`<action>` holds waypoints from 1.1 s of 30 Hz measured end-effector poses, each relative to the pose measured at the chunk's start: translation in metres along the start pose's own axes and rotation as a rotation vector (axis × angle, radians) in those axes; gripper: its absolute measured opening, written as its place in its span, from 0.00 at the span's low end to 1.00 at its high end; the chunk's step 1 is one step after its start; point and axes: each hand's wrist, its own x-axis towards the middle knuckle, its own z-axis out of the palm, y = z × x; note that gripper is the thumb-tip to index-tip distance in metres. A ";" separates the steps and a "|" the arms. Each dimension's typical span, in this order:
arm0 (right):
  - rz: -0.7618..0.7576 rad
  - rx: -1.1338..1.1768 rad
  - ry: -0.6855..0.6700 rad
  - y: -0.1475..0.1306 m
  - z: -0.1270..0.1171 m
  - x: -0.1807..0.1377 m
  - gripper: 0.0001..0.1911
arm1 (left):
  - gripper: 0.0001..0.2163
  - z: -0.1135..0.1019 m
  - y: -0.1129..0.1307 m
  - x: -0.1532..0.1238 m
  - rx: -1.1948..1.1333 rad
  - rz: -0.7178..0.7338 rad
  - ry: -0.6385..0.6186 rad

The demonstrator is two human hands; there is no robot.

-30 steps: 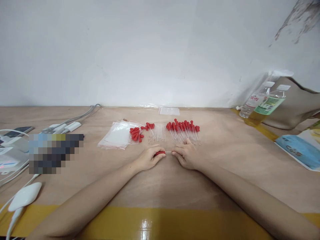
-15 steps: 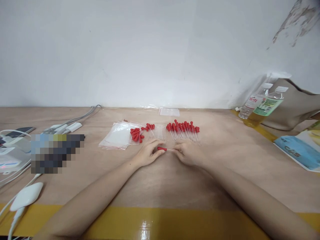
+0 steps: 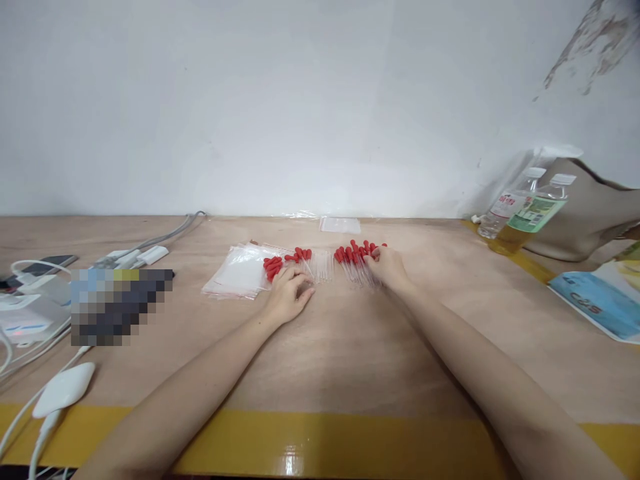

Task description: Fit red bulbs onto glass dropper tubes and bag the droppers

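"C&S" on blue packet [image 3: 595,305]

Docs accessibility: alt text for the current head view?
A person's bare right hand is at clear, red-bulbed droppers; the bare left hand is beside loose red bulbs. Thin clear tubes lie between, clear plastic bags at left, on a brown wooden table.

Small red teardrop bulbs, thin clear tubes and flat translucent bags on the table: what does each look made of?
Small red teardrop bulbs: probably rubber or soft plastic, from their opaque, even colour and fairly matte finish.
Thin clear tubes: smooth-looking and see-through; glass or plastic, I cannot tell.
Flat translucent bags: likely thin plastic film, given their sheen and see-through edges.
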 end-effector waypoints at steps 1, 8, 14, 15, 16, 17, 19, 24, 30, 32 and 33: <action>-0.004 -0.026 0.010 -0.003 0.001 -0.001 0.09 | 0.06 0.000 0.000 0.000 0.014 -0.012 0.008; -0.121 -0.094 -0.191 -0.046 0.011 -0.019 0.11 | 0.05 0.001 0.000 0.001 0.127 -0.122 0.054; 0.006 -0.171 -0.309 -0.078 0.020 -0.019 0.14 | 0.06 -0.007 0.003 0.005 0.236 -0.244 0.118; 0.026 -0.158 -0.328 -0.081 0.021 -0.018 0.15 | 0.06 -0.008 0.003 0.006 0.254 -0.257 0.127; 0.045 -0.145 -0.344 -0.083 0.022 -0.017 0.15 | 0.06 -0.008 0.002 0.006 0.271 -0.270 0.133; 0.061 -0.133 -0.356 -0.084 0.023 -0.015 0.16 | 0.07 -0.009 0.001 0.007 0.287 -0.285 0.137; 0.079 -0.115 -0.374 -0.086 0.025 -0.012 0.16 | 0.08 -0.011 -0.002 0.009 0.314 -0.321 0.140; 0.112 -0.069 -0.415 -0.088 0.030 -0.006 0.15 | 0.10 -0.021 -0.018 0.023 0.334 -0.405 0.053; 0.174 0.017 -0.407 -0.085 0.031 0.001 0.13 | 0.12 -0.032 -0.040 0.060 0.399 -0.386 -0.222; 0.189 0.061 -0.382 -0.081 0.030 0.004 0.13 | 0.12 -0.032 -0.044 0.073 0.425 -0.367 -0.355; 0.190 0.089 -0.369 -0.079 0.028 0.006 0.12 | 0.12 -0.032 -0.046 0.079 0.427 -0.361 -0.406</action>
